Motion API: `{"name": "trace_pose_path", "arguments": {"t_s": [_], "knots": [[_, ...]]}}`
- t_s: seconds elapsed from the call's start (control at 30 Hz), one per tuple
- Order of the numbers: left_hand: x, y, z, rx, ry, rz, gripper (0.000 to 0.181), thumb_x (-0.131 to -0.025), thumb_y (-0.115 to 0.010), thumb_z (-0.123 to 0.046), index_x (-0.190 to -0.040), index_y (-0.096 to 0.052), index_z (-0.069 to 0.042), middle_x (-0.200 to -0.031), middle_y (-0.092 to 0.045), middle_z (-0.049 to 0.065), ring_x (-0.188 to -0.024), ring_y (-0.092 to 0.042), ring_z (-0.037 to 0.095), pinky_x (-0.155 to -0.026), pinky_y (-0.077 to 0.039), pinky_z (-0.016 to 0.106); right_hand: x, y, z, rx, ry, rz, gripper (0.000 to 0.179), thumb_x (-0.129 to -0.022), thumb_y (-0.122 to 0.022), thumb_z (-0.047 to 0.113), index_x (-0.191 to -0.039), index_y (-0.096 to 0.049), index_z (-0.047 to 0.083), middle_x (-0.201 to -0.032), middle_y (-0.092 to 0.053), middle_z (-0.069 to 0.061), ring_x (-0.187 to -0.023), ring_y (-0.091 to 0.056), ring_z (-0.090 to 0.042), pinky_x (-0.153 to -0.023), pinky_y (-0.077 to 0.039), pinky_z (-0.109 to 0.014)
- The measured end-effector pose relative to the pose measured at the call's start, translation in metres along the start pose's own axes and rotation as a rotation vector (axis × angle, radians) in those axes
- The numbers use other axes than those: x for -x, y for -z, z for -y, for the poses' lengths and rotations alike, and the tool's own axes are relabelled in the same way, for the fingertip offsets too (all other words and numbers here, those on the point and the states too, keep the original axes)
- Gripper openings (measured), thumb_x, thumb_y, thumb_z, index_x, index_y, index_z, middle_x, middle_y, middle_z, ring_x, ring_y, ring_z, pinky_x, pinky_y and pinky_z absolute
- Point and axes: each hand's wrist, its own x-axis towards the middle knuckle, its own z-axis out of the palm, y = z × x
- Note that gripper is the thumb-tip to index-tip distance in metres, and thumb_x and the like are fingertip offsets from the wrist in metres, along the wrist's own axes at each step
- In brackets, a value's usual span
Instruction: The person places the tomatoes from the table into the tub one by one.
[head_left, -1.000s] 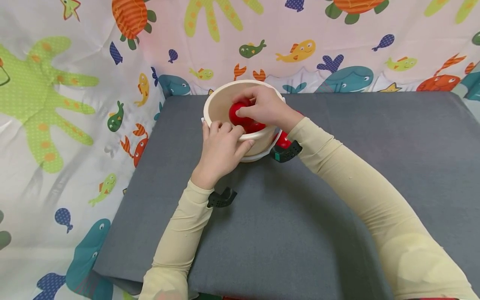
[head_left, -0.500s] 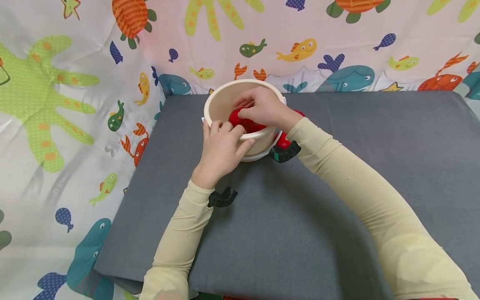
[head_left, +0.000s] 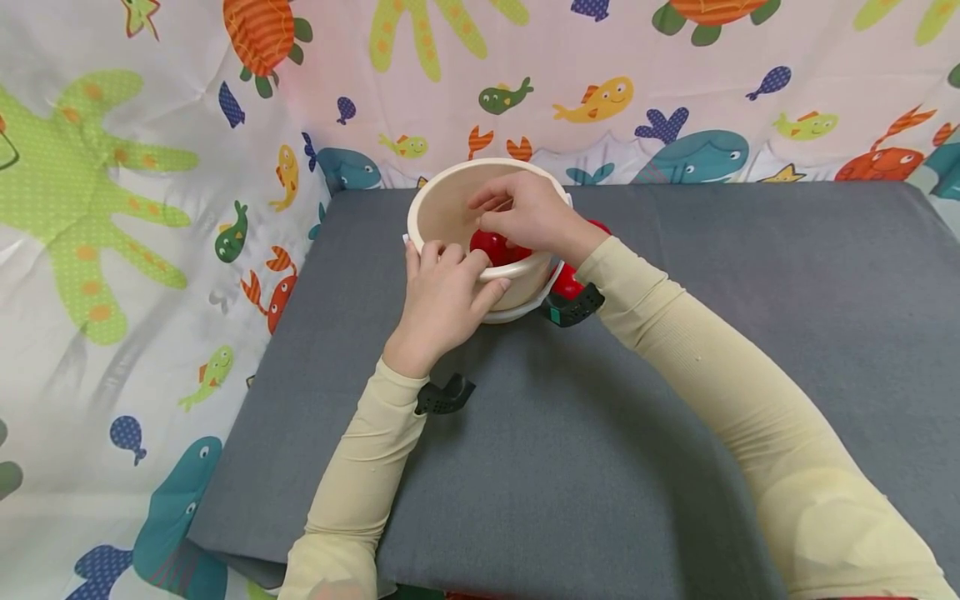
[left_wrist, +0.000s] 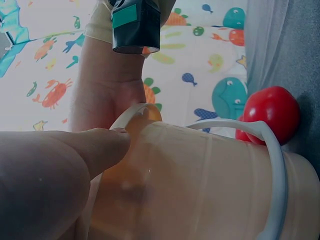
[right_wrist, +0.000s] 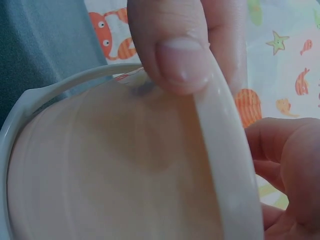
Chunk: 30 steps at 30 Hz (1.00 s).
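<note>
A cream bucket (head_left: 517, 293) stands near the back of the grey-covered table. My left hand (head_left: 438, 300) grips its near rim, fingers over the edge and thumb outside; the right wrist view shows that thumb (right_wrist: 182, 62) up close. Reaching over the right side of the rim, my right hand (head_left: 528, 212) has loosely bent fingers, with nothing visible between them and the thumb. Below it inside the bucket lie glossy red, round tomato-like pieces (head_left: 491, 246), partly hidden by both hands. More of these red pieces (left_wrist: 274, 114) rest on the table beside the bucket, partly covered by the right wrist in the head view.
The bucket's pale handle (left_wrist: 276, 175) hangs down along its outer wall. Grey cloth (head_left: 562, 467) covers the table. A curtain (head_left: 450, 108) printed with sea animals rises behind the table and along its left side. Each wrist wears a black strap (head_left: 446, 396).
The red piece held in my right fingers has gone lower into the bucket and been let go. My left hand keeps its place on the rim.
</note>
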Motion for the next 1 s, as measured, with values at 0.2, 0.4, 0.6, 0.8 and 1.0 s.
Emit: {"name": "trace_pose_path", "arguments": {"t_s": [0.2,0.4,0.6,0.8,1.0], "knots": [[0.0,0.0,0.0,0.0,-0.002,-0.005,0.033,-0.097,-0.065,-0.041,-0.114,-0.071,-0.013,-0.111,-0.066,0.015,-0.127,-0.046,0.038,-0.118,-0.01,0.077,0.003,0.001,-0.004,-0.062,0.053,-0.058,0.034,-0.094,-0.065,0.017,-0.127,-0.07,0.01,-0.126,-0.07,-0.012,-0.103,-0.065,-0.026,-0.072,-0.06,-0.031],[0.0,-0.001,0.0,0.005,-0.007,-0.011,0.033,-0.097,-0.065,-0.041,-0.114,-0.071,-0.013,-0.112,-0.066,0.015,-0.126,-0.047,0.038,-0.119,-0.011,0.076,0.011,0.009,-0.007,-0.118,0.089,-0.131,0.033,-0.095,-0.066,0.019,-0.127,-0.069,0.011,-0.128,-0.07,-0.01,-0.107,-0.065,-0.024,-0.082,-0.061,-0.036],[0.0,-0.001,0.001,0.013,-0.005,-0.021,0.03,-0.097,-0.065,-0.04,-0.11,-0.07,-0.014,-0.109,-0.065,0.013,-0.126,-0.047,0.037,-0.119,-0.01,0.076,0.03,0.042,-0.019,-0.194,0.092,-0.28,0.034,-0.097,-0.066,0.021,-0.128,-0.068,0.009,-0.129,-0.069,-0.012,-0.103,-0.067,-0.017,-0.071,-0.058,-0.019],[-0.001,-0.002,-0.001,0.021,-0.001,-0.012,0.029,-0.097,-0.065,-0.04,-0.109,-0.07,-0.014,-0.11,-0.065,0.013,-0.127,-0.046,0.037,-0.12,-0.009,0.075,0.053,0.087,-0.057,-0.215,0.054,-0.444,0.032,-0.097,-0.067,0.021,-0.127,-0.069,0.01,-0.122,-0.07,-0.006,-0.094,-0.067,-0.004,-0.065,-0.055,-0.012],[-0.001,-0.002,0.0,0.013,0.006,-0.014,0.03,-0.097,-0.065,-0.041,-0.107,-0.07,-0.013,-0.11,-0.066,0.013,-0.126,-0.047,0.037,-0.119,-0.01,0.075,0.074,0.108,-0.099,-0.336,0.011,-0.486,0.024,-0.094,-0.069,0.012,-0.117,-0.073,0.014,-0.102,-0.067,0.013,-0.088,-0.067,-0.002,-0.06,-0.056,-0.015]]}}
